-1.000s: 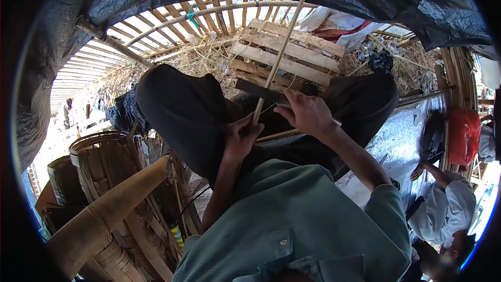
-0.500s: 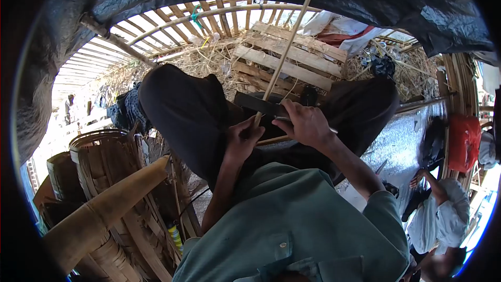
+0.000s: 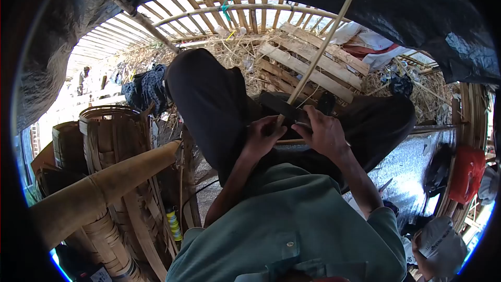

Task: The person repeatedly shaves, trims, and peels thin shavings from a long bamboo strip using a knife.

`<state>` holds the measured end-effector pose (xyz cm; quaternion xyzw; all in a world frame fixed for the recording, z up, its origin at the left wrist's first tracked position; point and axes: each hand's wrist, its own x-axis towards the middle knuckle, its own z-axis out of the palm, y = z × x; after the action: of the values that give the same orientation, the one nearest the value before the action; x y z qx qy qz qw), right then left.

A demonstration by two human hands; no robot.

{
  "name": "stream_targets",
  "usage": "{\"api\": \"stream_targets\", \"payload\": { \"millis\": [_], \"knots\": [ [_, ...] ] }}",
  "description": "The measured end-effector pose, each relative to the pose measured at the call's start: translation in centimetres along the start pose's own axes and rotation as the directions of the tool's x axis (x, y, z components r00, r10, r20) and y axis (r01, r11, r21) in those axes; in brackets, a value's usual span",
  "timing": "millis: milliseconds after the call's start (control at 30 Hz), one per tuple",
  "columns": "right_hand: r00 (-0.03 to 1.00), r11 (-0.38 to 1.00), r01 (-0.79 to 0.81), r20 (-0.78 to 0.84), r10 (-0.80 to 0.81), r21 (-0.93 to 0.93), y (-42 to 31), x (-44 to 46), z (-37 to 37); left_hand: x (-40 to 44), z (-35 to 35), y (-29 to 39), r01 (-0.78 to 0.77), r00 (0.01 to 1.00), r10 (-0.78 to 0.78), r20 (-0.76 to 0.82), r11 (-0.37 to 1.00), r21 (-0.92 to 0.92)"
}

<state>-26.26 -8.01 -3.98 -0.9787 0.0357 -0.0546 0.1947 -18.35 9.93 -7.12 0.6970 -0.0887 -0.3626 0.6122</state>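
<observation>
The left hand (image 3: 262, 137) seemed to pinch the stick (image 3: 323, 47) low in shadow, to steady it; the right hand (image 3: 327, 133) gripped a dark blade (image 3: 275, 104) across it

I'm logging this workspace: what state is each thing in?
Thin pole: slanted, lower end held
Left hand: closed on the pole
Dark-bladed tool: crossing the pole
Right hand: closed on that tool
Slatted wooden panel: lying on straw
Thick bamboo: slanted
Legs: bent, knees apart
</observation>
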Motion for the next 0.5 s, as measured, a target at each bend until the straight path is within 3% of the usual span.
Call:
{"api": "stream_targets", "payload": {
  "millis": [167,267,367,467,500],
  "knots": [
    [0.999,0.999,-0.025,-0.019,0.026,0.045,-0.8,-0.1,0.6,0.0,0.1,-0.1,0.010,0.999,-0.009,0.032,0.999,-0.047],
    [0.995,1.000,-0.002,0.103,0.001,0.013,-1.2,-0.3,0.3,0.2,-0.5,-1.0,-0.013,0.998,0.014,0.059,0.999,-0.033],
    [0.997,0.992,-0.033,-0.068,0.025,-0.120,0.4,0.1,1.0,0.2,-0.4,-0.9,-0.023,0.999,0.024,0.039,0.999,-0.036],
    [0.922,0.945,-0.326,-0.218,0.320,0.008,1.8,2.6,0.8,0.0,-0.3,-0.3,-0.005,1.000,0.005,0.011,0.999,-0.053],
    [0.948,0.963,-0.268,-0.180,0.263,-0.004,1.7,2.7,0.8,0.0,-0.3,-0.2,0.012,1.000,-0.011,0.024,0.998,-0.062]
  ]
}}
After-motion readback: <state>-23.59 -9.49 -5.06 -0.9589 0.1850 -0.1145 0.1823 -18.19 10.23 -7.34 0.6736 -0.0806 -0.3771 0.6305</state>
